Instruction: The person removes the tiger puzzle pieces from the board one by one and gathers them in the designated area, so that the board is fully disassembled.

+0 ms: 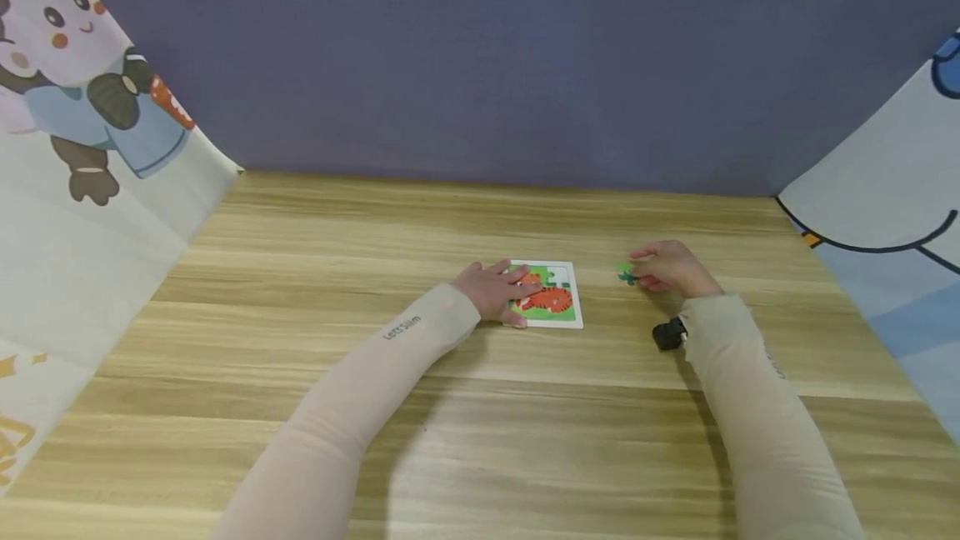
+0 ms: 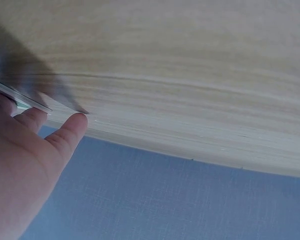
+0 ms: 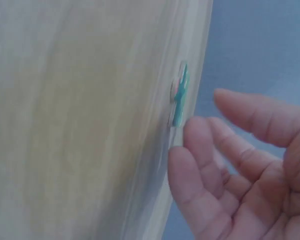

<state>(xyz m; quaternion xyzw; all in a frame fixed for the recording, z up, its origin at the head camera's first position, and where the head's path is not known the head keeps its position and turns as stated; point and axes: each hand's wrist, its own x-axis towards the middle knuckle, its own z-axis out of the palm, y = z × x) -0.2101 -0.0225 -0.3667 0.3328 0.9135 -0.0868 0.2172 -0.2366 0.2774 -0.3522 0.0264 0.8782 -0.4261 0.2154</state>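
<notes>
A small square puzzle (image 1: 558, 301) with a white frame and an orange tiger on green lies on the table. White gaps show at its upper right. My left hand (image 1: 491, 290) rests over the puzzle's left side with fingers spread. In the left wrist view, the left hand (image 2: 30, 145) touches the thin board's edge. To the right, my right hand (image 1: 667, 267) pinches a green and teal puzzle piece (image 1: 626, 275) at its edge. In the right wrist view, the fingertips (image 3: 180, 162) meet the lower end of that piece (image 3: 180, 97), close to the tabletop.
The wood-grain table (image 1: 525, 432) ends at a dark blue-grey backdrop (image 1: 487, 65). Cartoon-printed white cloths stand at the left (image 1: 90, 98) and right (image 1: 892, 157). A small black device (image 1: 668, 334) sits at the right wrist.
</notes>
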